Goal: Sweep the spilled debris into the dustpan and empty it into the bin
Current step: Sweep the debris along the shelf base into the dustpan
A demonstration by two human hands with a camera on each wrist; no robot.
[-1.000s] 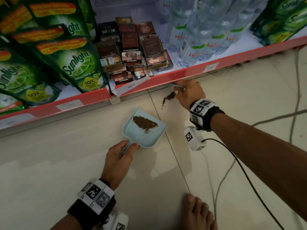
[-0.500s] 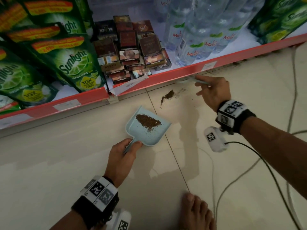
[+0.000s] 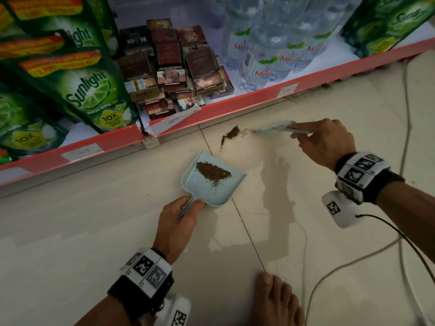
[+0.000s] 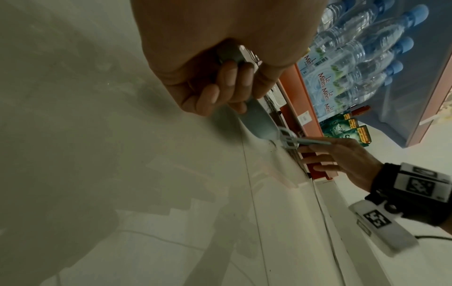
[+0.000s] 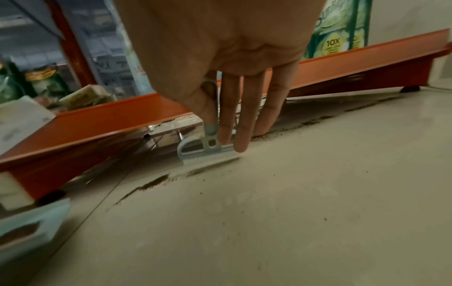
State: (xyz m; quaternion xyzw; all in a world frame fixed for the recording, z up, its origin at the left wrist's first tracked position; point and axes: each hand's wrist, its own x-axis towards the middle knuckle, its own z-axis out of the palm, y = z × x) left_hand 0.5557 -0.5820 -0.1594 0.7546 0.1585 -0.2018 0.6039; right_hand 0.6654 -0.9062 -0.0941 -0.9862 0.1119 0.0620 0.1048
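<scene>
A light blue dustpan lies flat on the pale floor tiles with a heap of brown debris in it. My left hand grips its handle. A small streak of loose debris lies on the floor beyond the pan's mouth, close to the shelf. My right hand pinches a small light blue brush, whose bristle edge touches the floor just right of that streak. No bin is in view.
A low red-edged shelf runs along the far side, holding green detergent pouches, cigarette packs and water bottles. A bare foot rests near the bottom edge. Cables trail across the floor on the right.
My right hand has moved right, away from the debris streak, and has set the brush down on the floor to its right. The left hand and dustpan have stayed put.
</scene>
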